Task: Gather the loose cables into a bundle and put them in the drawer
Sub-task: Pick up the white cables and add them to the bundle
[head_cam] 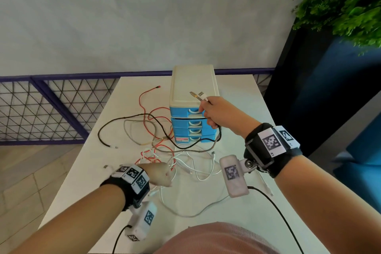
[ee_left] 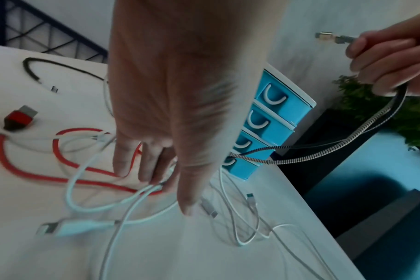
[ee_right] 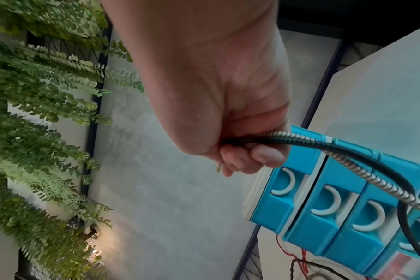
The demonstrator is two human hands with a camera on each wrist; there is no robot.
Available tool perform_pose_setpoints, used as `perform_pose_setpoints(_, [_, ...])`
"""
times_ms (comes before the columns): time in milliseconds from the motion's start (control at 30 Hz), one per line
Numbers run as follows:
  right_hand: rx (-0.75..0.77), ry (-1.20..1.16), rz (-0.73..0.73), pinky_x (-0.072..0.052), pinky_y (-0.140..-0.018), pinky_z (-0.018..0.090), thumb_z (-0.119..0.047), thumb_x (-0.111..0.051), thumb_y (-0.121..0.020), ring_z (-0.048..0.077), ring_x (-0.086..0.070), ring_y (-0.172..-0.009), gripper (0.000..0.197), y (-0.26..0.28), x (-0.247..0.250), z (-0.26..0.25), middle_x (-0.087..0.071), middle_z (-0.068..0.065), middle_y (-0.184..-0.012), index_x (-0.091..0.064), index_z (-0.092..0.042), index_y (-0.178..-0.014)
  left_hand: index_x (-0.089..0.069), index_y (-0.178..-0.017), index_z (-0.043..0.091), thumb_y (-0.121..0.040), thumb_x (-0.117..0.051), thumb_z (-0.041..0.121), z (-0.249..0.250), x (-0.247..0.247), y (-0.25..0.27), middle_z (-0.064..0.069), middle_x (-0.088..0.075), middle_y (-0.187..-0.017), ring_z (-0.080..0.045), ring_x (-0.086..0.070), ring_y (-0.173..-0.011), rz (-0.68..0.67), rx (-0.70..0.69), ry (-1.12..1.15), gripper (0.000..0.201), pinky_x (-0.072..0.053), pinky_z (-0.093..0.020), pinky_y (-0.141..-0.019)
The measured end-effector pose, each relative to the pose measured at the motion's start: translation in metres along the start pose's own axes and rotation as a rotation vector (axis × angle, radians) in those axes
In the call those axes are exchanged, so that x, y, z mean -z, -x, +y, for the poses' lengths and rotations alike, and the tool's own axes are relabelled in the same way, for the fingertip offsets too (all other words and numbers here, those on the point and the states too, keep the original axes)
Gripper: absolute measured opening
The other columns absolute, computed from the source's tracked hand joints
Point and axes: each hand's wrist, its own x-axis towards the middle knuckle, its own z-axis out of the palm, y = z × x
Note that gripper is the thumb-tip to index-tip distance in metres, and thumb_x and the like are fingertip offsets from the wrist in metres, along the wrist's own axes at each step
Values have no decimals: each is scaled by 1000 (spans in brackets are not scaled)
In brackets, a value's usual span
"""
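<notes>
Head view shows a small drawer box (head_cam: 193,88) standing on the far part of a white table (head_cam: 243,222). It has a cream top and four blue drawers (head_cam: 192,122), one above the other, each with a white curved handle. All four drawers are pushed in, so I cannot tell what is inside them.

The right hand (head_cam: 223,113) is up in the air just in front of the top drawer. Its fingers are curled tight round two cables: a silver braided cable (head_cam: 214,143) and a black cable (head_cam: 165,128). Their plug ends (head_cam: 198,95) stick out above the fist, and I cannot count them for sure. Both cables hang down past the drawer fronts to the table.

The left hand (head_cam: 159,173) is low over the near part of the table, on the left side. Its fingers point down into a heap of white cables (head_cam: 198,168) and pinch one white cable there, and a red cable (ee_left: 34,175) runs under them.

The loose cables lie tangled on the table, to the left of the drawer box and in front of it. I count one thin red cable (head_cam: 144,99), one thicker red cable, one beige braided cable (head_cam: 132,132) and a few white ones too mixed up to count.

A green plant (head_cam: 342,0) hangs at the far right
</notes>
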Motion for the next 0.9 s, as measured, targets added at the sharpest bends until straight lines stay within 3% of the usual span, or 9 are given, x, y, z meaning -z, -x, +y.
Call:
perform_pose_setpoints(100, [6, 8, -21, -35, -48, 22, -14, -32, -101, 14, -38, -50, 26, 2, -2, -2, -41, 3, -65, -53, -10, -85, -35, -54, 16, -83, -59, 26, -7, -5, -8, 3, -31, -56, -13, -30, -52, 79, 25, 79, 39, -22, -28, -51])
perform_pose_setpoints(167, [9, 0, -32, -34, -48, 21, -13, -33, -101, 15, -36, -51, 28, 3, -3, -1, -40, 4, -65, -52, -12, -81, -45, -56, 15, -81, -61, 27, -7, -4, -6, 4, -37, -56, -11, -36, -54, 79, 32, 183, 32, -27, -25, -52])
perform_pose_setpoints(300, [51, 54, -70, -34, -50, 22, -19, -35, -102, 13, -37, -52, 28, 4, -5, 6, -42, 2, -67, -51, -14, -79, -67, -84, 15, -82, -66, 17, -1, 7, 10, 1, -65, -71, -8, -57, -66, 117, -3, 504, 3, -44, -17, -63])
perform_pose_setpoints(400, [15, 80, -127, -40, -49, 22, -31, -35, -103, 11, -45, -50, 30, 1, -9, 16, -50, 1, -67, -48, -15, -82, -64, -91, 6, -87, -62, 12, 20, 38, 35, -18, -71, -83, -16, -62, -67, 199, -124, 536, 8, -49, -26, -64])
perform_pose_setpoints(500, [-104, -85, -260, -53, -59, 25, -35, -32, -104, 17, -67, -66, 29, 2, -22, 22, -68, 8, -80, -48, -12, -103, -61, -92, 9, -91, -58, 16, 48, 70, 60, -10, -67, -76, -18, -63, -57, 444, -238, 541, 8, -54, -30, -60])
perform_pose_setpoints(600, [-94, -394, -265, -58, -70, 32, -32, -35, -104, 21, -68, -73, 31, 0, -29, 21, -66, 10, -83, -55, -8, -100, -54, -87, 10, -92, -55, 7, 71, 84, 78, -10, -61, -78, -24, -62, -53, 593, -375, 715, 6, -58, -45, -63])
perform_pose_setpoints(733, [-31, -788, -74, -57, -55, 29, -23, -39, -104, 17, -67, -60, 21, -5, -22, 9, -62, 11, -78, -48, -4, -102, -57, -78, 13, -83, -64, -1, 76, 72, 83, -3, -68, -72, -16, -66, -61, 508, -441, 704, 17, -53, -26, -60])
perform_pose_setpoints(833, [39, -805, -38, -54, -54, 25, -19, -39, -104, 14, -63, -60, 17, -4, -11, 3, -61, 8, -77, -48, -6, -98, -63, -77, 17, -77, -74, 6, 69, 56, 79, 3, -71, -71, -4, -65, -65, 397, -405, 586, 15, -51, -18, -70])
perform_pose_setpoints(900, [49, -754, -67, -42, -48, 22, -17, -39, -104, 9, -44, -49, 17, -2, -6, 1, -51, 1, -67, -46, -9, -91, -66, -80, 14, -78, -74, 10, 65, 46, 76, -2, -74, -76, -7, -69, -70, 394, -369, 600, 10, -53, -22, -77])
